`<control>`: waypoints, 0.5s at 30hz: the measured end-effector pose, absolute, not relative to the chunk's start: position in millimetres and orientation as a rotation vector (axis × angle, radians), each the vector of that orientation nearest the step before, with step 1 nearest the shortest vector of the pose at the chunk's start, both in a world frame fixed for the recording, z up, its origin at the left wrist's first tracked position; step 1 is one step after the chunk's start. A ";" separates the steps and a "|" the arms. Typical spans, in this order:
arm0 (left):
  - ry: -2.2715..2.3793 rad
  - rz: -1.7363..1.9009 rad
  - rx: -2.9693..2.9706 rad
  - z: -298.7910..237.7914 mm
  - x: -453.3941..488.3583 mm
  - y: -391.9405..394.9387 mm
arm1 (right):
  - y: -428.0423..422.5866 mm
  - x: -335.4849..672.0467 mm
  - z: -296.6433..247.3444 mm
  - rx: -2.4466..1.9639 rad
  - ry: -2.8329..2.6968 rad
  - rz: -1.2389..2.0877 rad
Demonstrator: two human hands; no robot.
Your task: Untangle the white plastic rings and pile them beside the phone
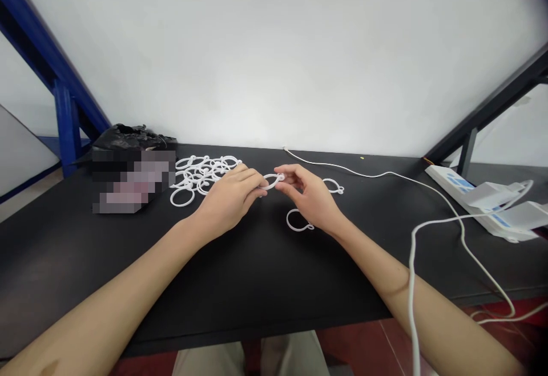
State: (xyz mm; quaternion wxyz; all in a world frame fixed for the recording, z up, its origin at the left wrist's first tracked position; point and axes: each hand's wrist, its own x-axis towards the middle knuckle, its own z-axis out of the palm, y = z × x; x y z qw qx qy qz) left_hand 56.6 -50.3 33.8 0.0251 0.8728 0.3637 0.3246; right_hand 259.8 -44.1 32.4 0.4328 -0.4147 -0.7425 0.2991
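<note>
Between my two hands, a little above the black table, is a white plastic ring [270, 182] with a small loop at its edge. My left hand [234, 194] is closed on the ring's left side. The fingertips of my right hand [307, 193] pinch it at the small loop. To the left lies a pile of similar white rings [199, 177], partly hidden behind my left hand. Two more rings lie apart near my right hand: one ring [295, 220] in front of it and another ring [334, 185] just beyond it.
A black plastic bag [128, 136] and a blurred-out patch are at the back left. On the right, a white power strip [466, 193] holds white plugs, and a white cable [413, 262] loops across the table [240, 290] and over my right forearm. A white wall stands behind.
</note>
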 end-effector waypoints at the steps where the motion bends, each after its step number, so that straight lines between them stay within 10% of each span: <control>1: 1.126 1.007 2.695 33.8 56.7 -50.4 | -44.7 259.1 32.3 -1.039 -1.848 0.764; 15: 1.027 1.141 2.602 35.7 59.0 -56.6 | -47.5 257.0 34.7 -1.049 -2.076 0.530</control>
